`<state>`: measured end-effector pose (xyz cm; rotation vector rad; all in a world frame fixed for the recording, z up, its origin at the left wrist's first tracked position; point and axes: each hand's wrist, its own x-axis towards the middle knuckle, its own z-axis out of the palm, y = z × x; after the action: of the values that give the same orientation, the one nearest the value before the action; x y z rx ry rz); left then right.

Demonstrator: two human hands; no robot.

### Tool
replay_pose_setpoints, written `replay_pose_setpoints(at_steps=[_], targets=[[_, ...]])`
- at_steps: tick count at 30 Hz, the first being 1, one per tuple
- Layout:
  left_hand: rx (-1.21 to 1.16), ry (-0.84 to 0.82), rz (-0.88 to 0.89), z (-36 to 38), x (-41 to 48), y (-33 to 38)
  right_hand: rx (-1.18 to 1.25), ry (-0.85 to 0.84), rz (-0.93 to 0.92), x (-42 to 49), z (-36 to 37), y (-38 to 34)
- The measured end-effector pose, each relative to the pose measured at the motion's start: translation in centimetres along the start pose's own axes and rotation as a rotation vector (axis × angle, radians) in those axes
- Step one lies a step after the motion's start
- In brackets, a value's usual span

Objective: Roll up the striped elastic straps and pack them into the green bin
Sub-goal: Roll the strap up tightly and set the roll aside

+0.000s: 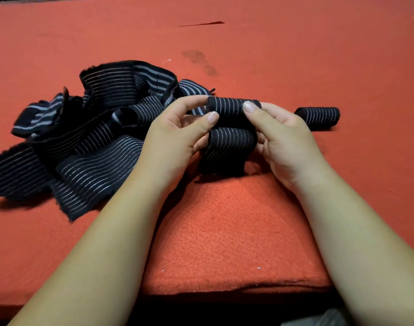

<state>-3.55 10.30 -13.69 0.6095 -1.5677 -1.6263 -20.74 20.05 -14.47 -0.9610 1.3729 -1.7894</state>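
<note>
Where the red-covered desk [224,231] reaches toward its left edge, a heap of loose striped straps [90,142] is spread. Back from the front edge, the left hand [170,137] is closed on the left end of a half-rolled strap [227,109], whose right end is pinched by the right hand [286,137], its tail hung downward. A finished roll [319,117] is laid farther right.

No text, label, brand, number or sign can be read anywhere, neither on the straps [95,147] nor on the cloth [224,231] under them.
</note>
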Motion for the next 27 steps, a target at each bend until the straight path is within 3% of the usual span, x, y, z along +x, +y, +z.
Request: replay_pose_setpoints(at_steps=[17,27], targets=[[0.03,0.04,-0.002,-0.11,-0.1,-0.1,0.063,-0.014,-0.068,0.35,-0.4,0.37],[0.097,0.018,0.04,0.2,-0.32,0.26,-0.082,-0.048,-0.141,0.03,-0.49,0.34]])
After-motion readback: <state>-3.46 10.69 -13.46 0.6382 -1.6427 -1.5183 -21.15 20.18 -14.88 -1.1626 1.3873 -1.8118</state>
